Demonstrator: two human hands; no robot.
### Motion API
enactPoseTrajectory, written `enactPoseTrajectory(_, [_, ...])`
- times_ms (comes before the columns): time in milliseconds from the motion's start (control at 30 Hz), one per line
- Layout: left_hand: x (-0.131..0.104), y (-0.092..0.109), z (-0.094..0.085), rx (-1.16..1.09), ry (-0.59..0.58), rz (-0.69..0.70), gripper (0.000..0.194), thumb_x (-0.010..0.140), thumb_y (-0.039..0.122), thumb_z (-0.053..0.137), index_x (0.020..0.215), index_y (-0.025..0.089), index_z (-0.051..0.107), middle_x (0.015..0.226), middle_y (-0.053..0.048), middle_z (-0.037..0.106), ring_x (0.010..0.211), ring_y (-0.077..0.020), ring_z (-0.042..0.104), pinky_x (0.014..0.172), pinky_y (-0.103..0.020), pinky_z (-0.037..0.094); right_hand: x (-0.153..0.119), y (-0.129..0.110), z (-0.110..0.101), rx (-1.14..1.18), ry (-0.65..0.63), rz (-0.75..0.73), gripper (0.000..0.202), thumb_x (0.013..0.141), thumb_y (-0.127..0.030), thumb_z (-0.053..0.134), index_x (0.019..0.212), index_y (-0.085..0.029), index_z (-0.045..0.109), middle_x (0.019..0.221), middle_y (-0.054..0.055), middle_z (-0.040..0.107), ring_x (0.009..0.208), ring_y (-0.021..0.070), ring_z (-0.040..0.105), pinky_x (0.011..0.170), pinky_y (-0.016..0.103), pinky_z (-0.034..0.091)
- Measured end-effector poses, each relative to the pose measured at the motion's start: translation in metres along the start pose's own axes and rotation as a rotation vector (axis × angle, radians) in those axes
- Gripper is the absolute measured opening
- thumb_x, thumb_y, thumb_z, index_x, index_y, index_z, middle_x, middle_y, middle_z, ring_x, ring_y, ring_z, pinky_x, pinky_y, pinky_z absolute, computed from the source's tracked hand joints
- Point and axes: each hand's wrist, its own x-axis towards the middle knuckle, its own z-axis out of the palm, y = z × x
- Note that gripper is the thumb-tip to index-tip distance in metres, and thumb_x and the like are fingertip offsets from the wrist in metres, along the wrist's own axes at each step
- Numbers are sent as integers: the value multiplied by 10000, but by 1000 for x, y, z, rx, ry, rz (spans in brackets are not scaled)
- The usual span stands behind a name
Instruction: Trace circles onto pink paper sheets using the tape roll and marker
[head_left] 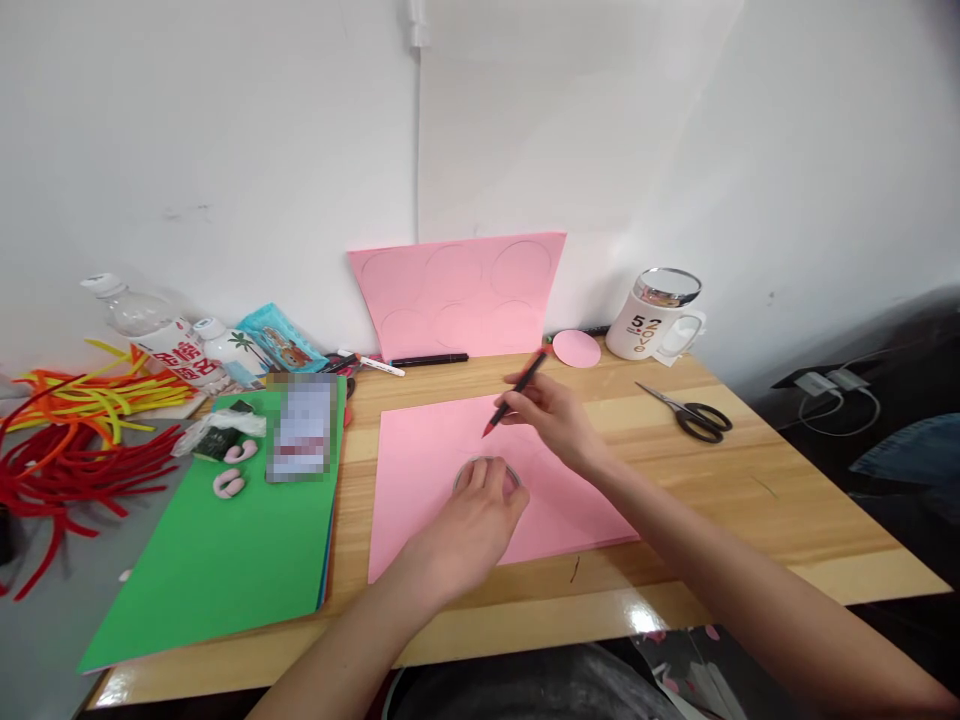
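A sheet of pink paper point(420, 500) lies flat on the wooden table in front of me. My left hand point(476, 510) presses a round, lid-like disc with a thin rim point(462, 474) down on it, the fingers bent over its top and hiding most of it. Pinched in my right hand point(546, 408) is a black marker point(526, 378) with a red tip. The tip points down and left, apparently just above the paper and beyond the disc. A second pink sheet point(465, 290), with several circles drawn on it, leans against the wall.
On the left, a phone point(304, 430) and earphones point(229, 484) rest on green paper point(232, 570), beside bottles point(161, 330) and red pipe cleaners point(75, 470). At right are a white mug point(639, 318), a pink paper circle point(577, 348) and scissors point(697, 418). A black pen point(431, 359) lies near the wall.
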Motion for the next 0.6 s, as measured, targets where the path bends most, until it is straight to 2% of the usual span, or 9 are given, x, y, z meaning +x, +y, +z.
enactPoseTrajectory(167, [1, 1, 4, 93, -2, -7, 523, 707, -65, 387, 1206, 88, 416, 1261, -206, 432, 1207, -327, 409, 987, -504, 375, 16, 5, 46, -61, -449, 2, 189, 795, -246, 632, 960, -165, 589, 751, 1, 651, 723, 136, 647, 698, 304, 572])
enactPoseTrajectory(300, [2, 3, 1, 58, -75, -43, 587, 695, -80, 369, 1260, 79, 399, 1307, -226, 442, 1259, -351, 420, 997, -521, 384, 17, 12, 61, -197, -787, 14, 157, 811, -174, 599, 965, -153, 623, 695, -31, 614, 621, 97, 573, 617, 238, 513])
enactPoseTrajectory(400, [1, 5, -1, 83, -110, -46, 612, 688, -84, 360, 1280, 68, 388, 1302, -230, 462, 1242, -345, 455, 979, -505, 415, 17, 14, 62, -267, -893, 7, 198, 828, -192, 599, 1018, -147, 629, 704, -38, 590, 632, 96, 567, 591, 218, 486])
enactPoseTrajectory(600, [1, 8, -7, 158, -145, -42, 610, 678, -75, 367, 1265, 89, 397, 1256, -197, 514, 1170, -310, 526, 938, -465, 465, 20, 14, 64, -362, -976, -3, 164, 835, -212, 613, 986, -152, 639, 698, -43, 577, 601, 98, 573, 571, 210, 466])
